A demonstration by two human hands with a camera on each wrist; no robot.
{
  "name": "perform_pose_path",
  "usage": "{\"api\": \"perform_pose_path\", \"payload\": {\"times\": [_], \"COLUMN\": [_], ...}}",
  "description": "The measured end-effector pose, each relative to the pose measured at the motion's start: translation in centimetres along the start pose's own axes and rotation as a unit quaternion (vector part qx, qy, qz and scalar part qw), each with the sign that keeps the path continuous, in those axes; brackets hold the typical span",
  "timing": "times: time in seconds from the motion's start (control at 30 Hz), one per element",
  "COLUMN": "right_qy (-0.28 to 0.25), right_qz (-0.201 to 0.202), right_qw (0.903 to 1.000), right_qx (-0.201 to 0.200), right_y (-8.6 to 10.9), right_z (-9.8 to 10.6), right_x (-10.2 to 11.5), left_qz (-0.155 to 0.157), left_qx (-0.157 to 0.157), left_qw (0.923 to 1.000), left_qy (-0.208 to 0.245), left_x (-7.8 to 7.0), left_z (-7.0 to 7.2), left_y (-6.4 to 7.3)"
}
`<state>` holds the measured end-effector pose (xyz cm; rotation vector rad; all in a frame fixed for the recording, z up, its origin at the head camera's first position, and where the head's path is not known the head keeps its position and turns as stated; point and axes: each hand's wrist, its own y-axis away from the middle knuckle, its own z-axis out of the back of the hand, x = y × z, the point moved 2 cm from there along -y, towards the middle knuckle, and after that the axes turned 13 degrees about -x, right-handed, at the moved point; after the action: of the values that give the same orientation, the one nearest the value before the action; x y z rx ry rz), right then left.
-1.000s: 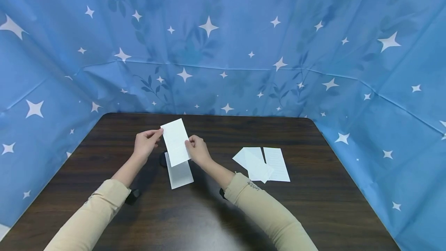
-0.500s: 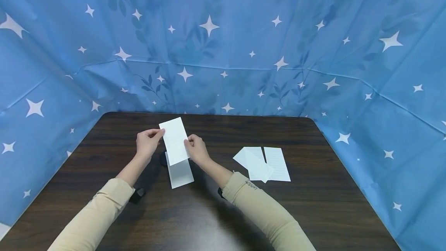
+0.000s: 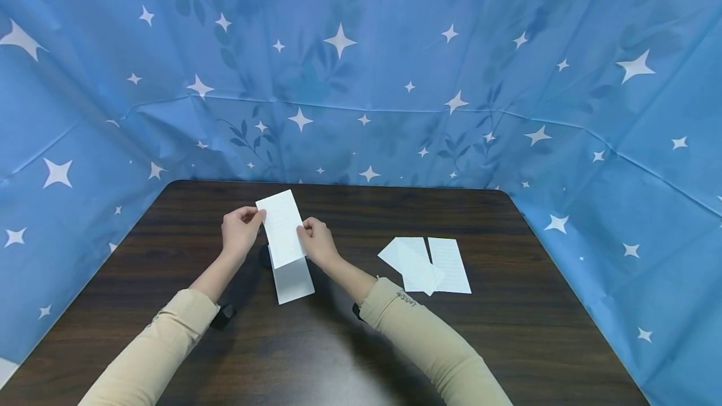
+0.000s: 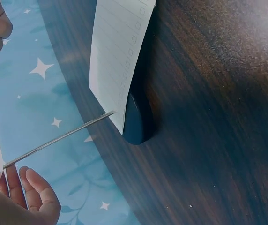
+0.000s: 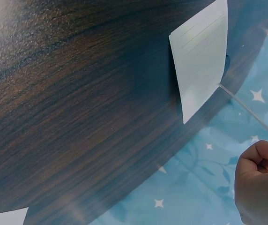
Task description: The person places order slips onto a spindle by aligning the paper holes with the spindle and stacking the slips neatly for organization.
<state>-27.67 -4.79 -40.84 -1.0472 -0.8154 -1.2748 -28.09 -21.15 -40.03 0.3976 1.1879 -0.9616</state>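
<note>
In the head view, my left hand point(image 3: 239, 230) pinches the left edge of a white ruled paper card point(image 3: 282, 227), while my right hand point(image 3: 318, 243) pinches its right edge. Below it, a second white card point(image 3: 294, 284) is partly covered by the held one. The left wrist view shows this lower card point(image 4: 117, 56) with ruled lines and a column of small boxes, leaning beside a rounded black base point(image 4: 140, 122). A thin metal rod point(image 4: 59, 139) runs from near that card's corner to my left fingers. In the right wrist view, the rod point(image 5: 249, 110) reaches my right hand point(image 5: 260, 183).
To the right, several white cards point(image 3: 451, 265) lie overlapping on the dark wooden table point(image 3: 524, 331). A blue curtain with white stars point(image 3: 383, 42) hangs behind the table's far edge.
Both hands and the held card have shifted slightly to the left, and the left forearm has come in a little. The grips stay the same; the cards at the right lie as before.
</note>
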Motion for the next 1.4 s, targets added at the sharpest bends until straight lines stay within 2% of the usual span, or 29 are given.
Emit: {"api": "perform_pose_path", "payload": {"times": [0.3, 0.6, 0.73, 0.9, 1.0, 1.17, 1.4], "right_qy": [0.002, 0.016, 0.029, 0.025, 0.017, 0.01, 0.008], "right_qz": [0.001, 0.002, -0.003, -0.019, -0.025, -0.03, -0.032], "right_qw": [1.0, 0.9997, 0.9994, 0.9994, 0.9995, 0.9994, 0.9992], "right_qx": [0.002, 0.017, 0.02, 0.014, 0.011, 0.012, 0.021], "right_y": [0.0, -0.2, -0.4, -0.5, -0.5, -0.4, -0.5], "right_z": [0.1, 0.1, 0.1, 0.0, -0.1, -0.2, -0.4], "right_x": [0.0, -0.5, -0.8, -1.1, -1.1, -1.1, -1.3], "left_qz": [-0.002, 0.006, 0.008, 0.055, 0.077, 0.066, 0.035], "left_qx": [0.0, 0.004, 0.016, 0.054, 0.067, 0.075, 0.068], "left_qw": [1.0, 0.9996, 0.9996, 0.9961, 0.9933, 0.9938, 0.9967], "left_qy": [0.0, 0.026, 0.023, 0.042, 0.053, 0.049, 0.029], "left_x": [0.0, 0.0, -0.4, -0.4, -0.3, -0.3, -0.4], "left_z": [-0.1, -0.4, -0.4, -0.4, -0.2, 0.2, 0.3], "left_y": [0.0, -0.1, -0.2, -0.4, -0.5, -0.6, -0.7]}}
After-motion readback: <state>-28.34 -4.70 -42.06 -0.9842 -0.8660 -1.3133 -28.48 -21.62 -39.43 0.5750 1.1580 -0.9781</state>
